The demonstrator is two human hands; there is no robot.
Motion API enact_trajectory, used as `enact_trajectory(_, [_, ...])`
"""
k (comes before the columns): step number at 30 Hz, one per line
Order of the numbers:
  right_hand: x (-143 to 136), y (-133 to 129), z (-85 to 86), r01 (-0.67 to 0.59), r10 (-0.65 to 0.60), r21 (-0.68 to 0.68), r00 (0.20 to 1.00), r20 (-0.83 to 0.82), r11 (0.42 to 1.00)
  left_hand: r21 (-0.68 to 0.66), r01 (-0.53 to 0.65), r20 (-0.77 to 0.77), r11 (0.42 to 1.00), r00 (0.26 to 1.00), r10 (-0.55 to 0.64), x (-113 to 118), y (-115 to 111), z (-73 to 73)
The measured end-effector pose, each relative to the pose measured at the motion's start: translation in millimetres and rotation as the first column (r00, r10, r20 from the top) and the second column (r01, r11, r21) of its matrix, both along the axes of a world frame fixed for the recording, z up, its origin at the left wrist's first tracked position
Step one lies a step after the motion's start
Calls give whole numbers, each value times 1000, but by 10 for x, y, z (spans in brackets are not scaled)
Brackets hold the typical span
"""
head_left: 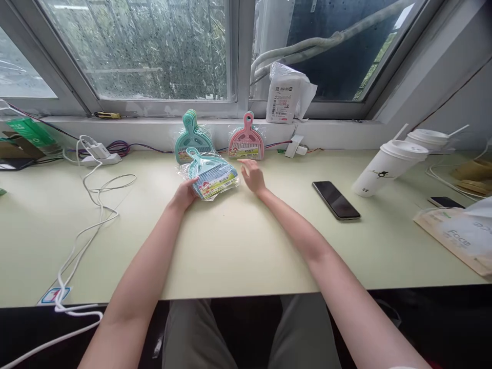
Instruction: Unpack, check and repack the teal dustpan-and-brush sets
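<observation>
On my feed, I have the left hand (pixel 183 196) closed on the left edge of a plastic-wrapped teal dustpan-and-brush set (pixel 213 177), bristles and label facing up, handle pointing away. It's tilted over the middle of the table (pixel 238 246); can't tell from here if its lower edge touches.

My right hand (pixel 251 176) is partly open, fingers loosely bent, nothing visible in it, just beside the set's right side, a small gap between.

Behind: green dustpan-and-brush sets (pixel 192 134), stacked, upright against the wall, partly overlapped by the held set. Pink dustpan-and-brush sets (pixel 246 139) stand likewise, right of those, just beyond my right hand.

Right side: black smartphone (pixel 336 200) lying flat, then a white lidded cup (pixel 384 166) with straw, second cup (pixel 426 136) behind. Left side: power strip (pixel 100 159), loose white cable (pixel 100 205). Yellow-black utility knife (pixel 107 115) on the windowsill.
</observation>
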State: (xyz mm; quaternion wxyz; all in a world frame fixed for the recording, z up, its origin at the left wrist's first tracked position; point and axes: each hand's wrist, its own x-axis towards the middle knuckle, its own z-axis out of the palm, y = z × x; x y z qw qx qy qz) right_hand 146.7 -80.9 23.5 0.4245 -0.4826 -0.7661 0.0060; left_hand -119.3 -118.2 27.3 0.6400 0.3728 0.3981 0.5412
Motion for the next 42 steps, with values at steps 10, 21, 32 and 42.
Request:
enact_trajectory(10, [173,-1095,-60,-115,61,-303,981,-182,946,43,30,131,999,991,-36,739,-237,181])
enact_trajectory(21, [567,-1122,-43,-230,-326,-540,588,-740,810,37,110,67,993,991,-112,1068,-545,4])
enact_trajectory(32, [880,-1070,149,-345,-318,-599,603,-732,722,83,-79,209,993,976,60,846,-546,49])
enact_trajectory(42, [552,-1232,138,-366,-280,-524,543,-791,769,166,231,-43,959,973,-227,1072,-658,102])
